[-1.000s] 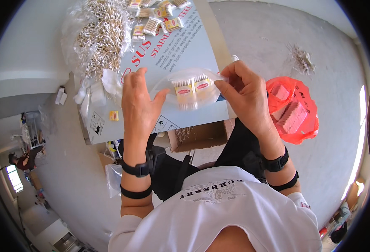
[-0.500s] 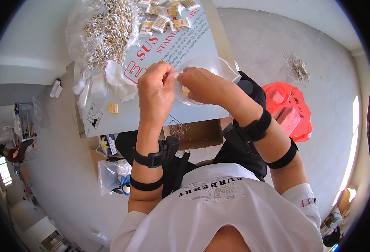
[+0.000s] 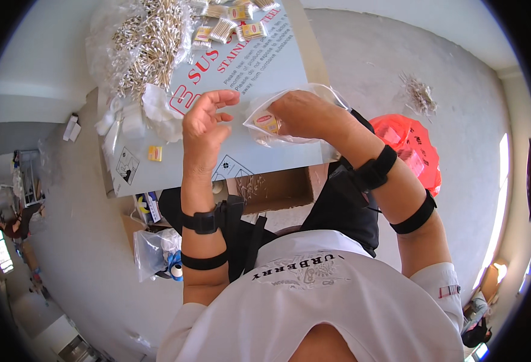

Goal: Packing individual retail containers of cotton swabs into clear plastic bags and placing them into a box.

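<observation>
Over the table's near right part, my right hand [image 3: 307,114] has its fingers curled at the mouth of a clear plastic bag [image 3: 259,137]. Its fingertips are hidden, but the bag hangs at that hand. A yellow and white label [image 3: 266,123] shows through the film on the bag's left side. My left hand [image 3: 208,123] is raised to the left of the bag, apart from it. Its fingers are bent and spread, with nothing visible between them. Small packs of cotton swabs [image 3: 222,30] lie at the far side of the table.
A big open bag of loose cotton swabs [image 3: 151,45] occupies the far left of the printed table [image 3: 277,63]. A small yellow card [image 3: 155,153] lies nearer me. Below the edge is a cardboard box [image 3: 286,190]. A red plastic bag [image 3: 407,151] sits on the floor to the right.
My left hand has let go of the bag's edge, moved left and spread its fingers. The bag's mouth now gapes wider around my right hand, and the label inside shows more fully.
</observation>
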Available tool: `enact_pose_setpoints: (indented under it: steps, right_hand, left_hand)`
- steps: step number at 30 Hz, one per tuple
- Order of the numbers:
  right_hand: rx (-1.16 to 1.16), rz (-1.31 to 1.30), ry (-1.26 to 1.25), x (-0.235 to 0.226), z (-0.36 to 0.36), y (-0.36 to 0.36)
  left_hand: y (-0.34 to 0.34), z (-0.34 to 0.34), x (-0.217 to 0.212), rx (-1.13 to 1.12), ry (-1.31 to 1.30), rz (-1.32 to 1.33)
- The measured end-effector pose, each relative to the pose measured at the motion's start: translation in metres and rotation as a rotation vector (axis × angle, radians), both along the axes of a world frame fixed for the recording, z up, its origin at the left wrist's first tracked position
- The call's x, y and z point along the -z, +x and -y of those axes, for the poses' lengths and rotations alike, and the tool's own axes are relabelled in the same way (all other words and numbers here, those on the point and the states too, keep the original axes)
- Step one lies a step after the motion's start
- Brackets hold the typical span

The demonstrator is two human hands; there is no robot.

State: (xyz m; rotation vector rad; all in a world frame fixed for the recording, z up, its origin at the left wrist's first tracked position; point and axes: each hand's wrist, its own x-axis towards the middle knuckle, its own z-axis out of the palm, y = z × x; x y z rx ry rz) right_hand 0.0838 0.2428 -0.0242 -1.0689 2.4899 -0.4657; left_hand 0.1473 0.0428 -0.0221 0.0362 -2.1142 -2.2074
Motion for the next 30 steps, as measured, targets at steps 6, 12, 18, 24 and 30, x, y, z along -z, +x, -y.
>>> enact_pose_setpoints:
  steps: [6,12,18,24,30]
  right_hand:
    - [0.014,-0.069,-0.034,0.007,0.004,-0.002]
    - [-0.051,-0.072,0.126,0.012,0.013,0.001]
    - [-0.016,-0.186,0.087,0.02,0.01,0.002]
    - [0.114,-0.001,-0.735,-0.061,-0.036,0.019]
    - [0.51,-0.141,-0.551,0.055,-0.112,0.043]
  left_hand:
    - [0.004,-0.011,0.053,0.365,-0.621,-0.125]
    - [-0.013,-0.024,0.071,0.307,-0.501,-0.139]
    - [-0.017,-0.016,0.084,0.373,-0.608,-0.121]
    - [-0.01,-0.006,0.087,0.276,-0.573,-0.222]
    - [-0.012,-0.024,0.052,0.273,-0.579,-0.269]
